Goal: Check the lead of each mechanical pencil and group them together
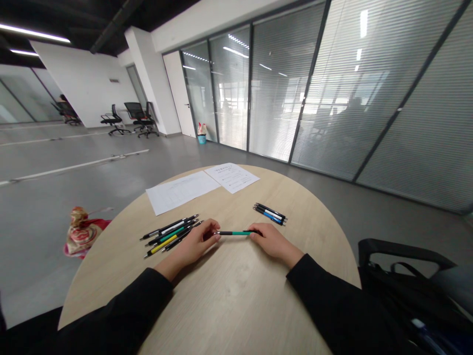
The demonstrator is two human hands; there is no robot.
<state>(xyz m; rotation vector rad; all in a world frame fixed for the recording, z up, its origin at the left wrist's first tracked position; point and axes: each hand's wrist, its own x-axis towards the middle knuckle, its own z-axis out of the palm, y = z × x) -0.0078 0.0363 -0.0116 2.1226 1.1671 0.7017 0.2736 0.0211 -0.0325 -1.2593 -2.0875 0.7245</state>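
My left hand (194, 242), right hand (274, 241) | both grips clamped on teal pen (234, 232), held between them over table (236, 291) | so far: pen pile (170, 235) by left hand, smaller pen bunch (269, 214) apart, ahead of right | remaining: pile still loose, paper sheets (183, 192) unmarked as far as visible

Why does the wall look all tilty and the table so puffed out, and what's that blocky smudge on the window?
In the head view, what looks like a very wide lens bends things near the edges: the glass wall leans steeply and the round wooden table bulges toward the camera, while the green pen near the middle looks straight. The blocky patch behind the glass looks pixelated.
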